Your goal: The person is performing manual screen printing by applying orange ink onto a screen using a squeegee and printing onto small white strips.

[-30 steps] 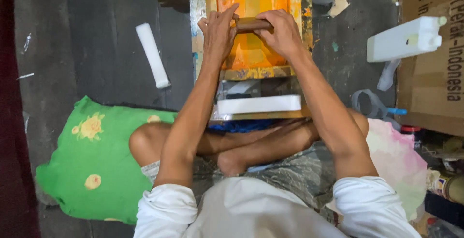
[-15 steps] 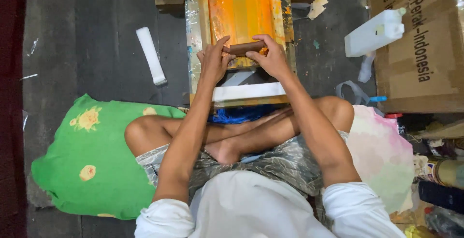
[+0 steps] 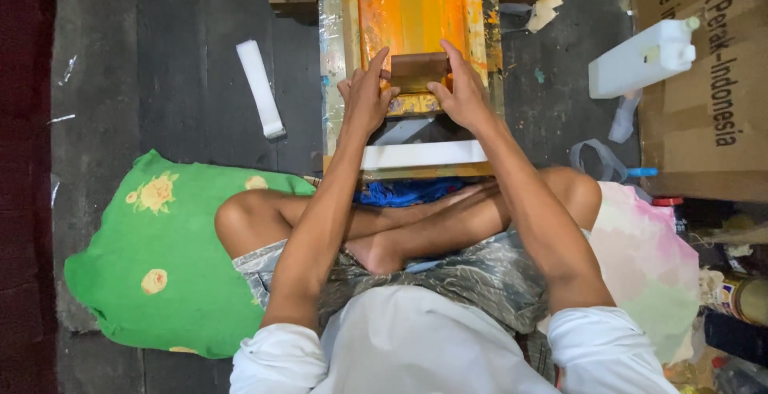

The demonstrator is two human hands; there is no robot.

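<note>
Dark, scuffed concrete floor seen from above, cluttered toward the right. At far left, a green cloth with yellow flowers spread under a bent knee, and beyond it a white bar lying loose, well apart from the work. In the middle, a long printing frame flat on the floor ahead of the crossed legs, its mesh coated in wet orange ink. Across the mesh, a brown wooden block. Left hand clamped on the block's left end, fingers over the top. Right hand clamped likewise on the right end, thumbs of both on the near side. Nearer the body, a white strip across the frame's near end, then a blue cloth just beside the shins. Further right, a white jerrycan on its side, a cardboard box, a pale pink cloth under the other knee, and tins at the edge. Likely hazards, judged from this: uneven pressure between the two grips, tilting the block and leaving a streaked or patchy coat; no visible clamp on the frame, so a hard pull could slide it over the floor and smear what lies beneath; ink pooled by the near rail, close to thumbs, shins and blue cloth, easy to pick up and carry; slippery fingers on the block, loosening the hold.
</note>
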